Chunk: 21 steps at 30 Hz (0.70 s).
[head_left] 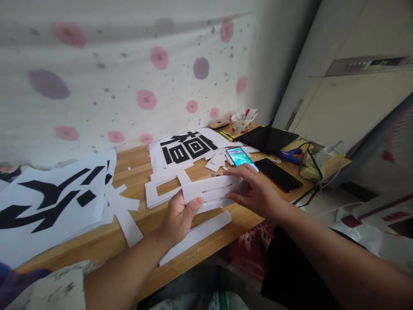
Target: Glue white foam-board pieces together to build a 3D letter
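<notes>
My left hand (179, 217) pinches the left end of a white paper cutout (214, 189) lying on the wooden table (138, 161), thumb on top. My right hand (254, 191) lies on the cutout's right end, fingers stretched out and pressing it flat. Below it lies a long white paper strip (196, 234) near the table's front edge. More white cut pieces (124, 211) lie to the left.
Sheets printed with big black characters lie at left (48, 202) and at the back (189, 148). A lit phone (241, 157), a dark phone (282, 174), a tablet (269, 138), blue scissors (290, 155) and a paper cup (241, 122) occupy the right end. A spotted curtain hangs behind.
</notes>
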Each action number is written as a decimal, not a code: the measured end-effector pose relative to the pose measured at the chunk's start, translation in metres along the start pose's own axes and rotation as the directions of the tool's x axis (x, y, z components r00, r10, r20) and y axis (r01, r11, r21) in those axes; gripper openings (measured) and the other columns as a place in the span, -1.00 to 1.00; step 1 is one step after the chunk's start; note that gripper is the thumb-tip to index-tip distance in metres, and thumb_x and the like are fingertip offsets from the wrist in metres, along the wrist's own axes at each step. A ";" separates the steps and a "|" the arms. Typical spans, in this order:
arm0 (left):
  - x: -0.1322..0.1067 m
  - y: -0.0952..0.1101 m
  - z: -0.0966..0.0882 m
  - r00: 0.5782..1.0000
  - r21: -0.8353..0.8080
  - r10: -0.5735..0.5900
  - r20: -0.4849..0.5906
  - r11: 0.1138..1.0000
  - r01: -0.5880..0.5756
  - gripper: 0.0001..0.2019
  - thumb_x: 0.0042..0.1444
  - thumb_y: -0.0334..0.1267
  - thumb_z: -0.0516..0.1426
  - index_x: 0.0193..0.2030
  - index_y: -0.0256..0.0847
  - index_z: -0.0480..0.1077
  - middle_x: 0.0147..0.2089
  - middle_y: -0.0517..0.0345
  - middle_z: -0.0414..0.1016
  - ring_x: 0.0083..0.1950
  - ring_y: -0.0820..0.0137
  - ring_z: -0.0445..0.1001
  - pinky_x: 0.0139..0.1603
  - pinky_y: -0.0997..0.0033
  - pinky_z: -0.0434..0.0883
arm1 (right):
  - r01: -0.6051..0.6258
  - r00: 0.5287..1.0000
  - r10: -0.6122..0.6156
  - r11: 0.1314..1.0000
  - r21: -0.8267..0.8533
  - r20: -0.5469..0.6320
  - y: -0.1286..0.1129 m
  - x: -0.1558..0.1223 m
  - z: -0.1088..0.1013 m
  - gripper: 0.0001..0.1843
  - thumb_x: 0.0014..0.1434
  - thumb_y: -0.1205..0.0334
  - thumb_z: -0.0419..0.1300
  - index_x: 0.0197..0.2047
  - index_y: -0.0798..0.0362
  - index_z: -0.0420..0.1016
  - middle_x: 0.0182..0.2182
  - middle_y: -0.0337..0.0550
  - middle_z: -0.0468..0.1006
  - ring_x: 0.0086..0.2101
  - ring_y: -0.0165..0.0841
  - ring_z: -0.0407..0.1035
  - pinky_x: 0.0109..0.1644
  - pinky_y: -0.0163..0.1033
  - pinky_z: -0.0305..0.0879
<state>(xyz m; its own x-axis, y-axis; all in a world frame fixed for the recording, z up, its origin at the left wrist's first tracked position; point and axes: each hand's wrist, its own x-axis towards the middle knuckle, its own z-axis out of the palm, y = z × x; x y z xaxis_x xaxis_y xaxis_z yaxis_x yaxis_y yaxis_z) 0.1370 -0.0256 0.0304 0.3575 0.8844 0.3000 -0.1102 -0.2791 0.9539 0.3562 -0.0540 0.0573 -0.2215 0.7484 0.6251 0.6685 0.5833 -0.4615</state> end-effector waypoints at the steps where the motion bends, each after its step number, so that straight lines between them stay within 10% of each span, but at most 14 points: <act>1: 0.000 0.001 0.000 1.000 0.024 0.023 0.014 0.999 -0.023 -0.75 0.11 -0.22 0.14 -0.07 -0.21 0.46 -0.09 0.05 0.54 -0.01 0.23 0.45 0.07 0.28 0.30 | 0.011 1.000 -0.011 1.000 -0.001 -0.003 0.001 0.000 0.000 -0.58 0.06 0.29 0.24 0.01 -0.05 0.33 -0.19 -0.08 0.39 -0.18 -0.25 0.33 -0.16 -0.12 0.37; 12: 0.003 0.001 -0.004 0.927 0.273 0.370 0.066 0.887 -0.373 -0.83 0.10 -0.38 0.13 -0.17 -0.11 0.46 -0.22 0.09 0.48 -0.15 0.32 0.42 -0.09 0.38 0.32 | 0.263 0.935 -0.300 0.945 -0.197 -0.191 0.001 0.001 0.001 -0.62 0.10 0.40 0.19 -0.03 -0.10 0.29 -0.25 -0.13 0.34 -0.22 -0.26 0.34 -0.26 -0.12 0.38; 21: 0.001 0.005 -0.005 0.990 0.229 0.137 -0.008 0.964 -0.132 -0.88 0.06 -0.22 0.19 -0.41 -0.18 0.49 -0.47 0.12 0.53 -0.43 0.38 0.46 -0.31 0.44 0.35 | 0.200 0.950 -0.232 0.966 -0.165 -0.208 0.005 -0.001 0.001 -0.57 0.08 0.39 0.20 0.01 -0.13 0.27 -0.22 -0.11 0.35 -0.21 -0.24 0.35 -0.26 -0.11 0.39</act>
<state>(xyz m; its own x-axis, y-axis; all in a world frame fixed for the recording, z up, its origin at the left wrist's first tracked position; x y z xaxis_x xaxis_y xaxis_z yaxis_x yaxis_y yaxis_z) 0.1320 -0.0237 0.0356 0.3319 0.8405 0.4282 0.0593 -0.4717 0.8798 0.3585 -0.0517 0.0535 -0.2180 0.5104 0.8318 0.7183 0.6609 -0.2173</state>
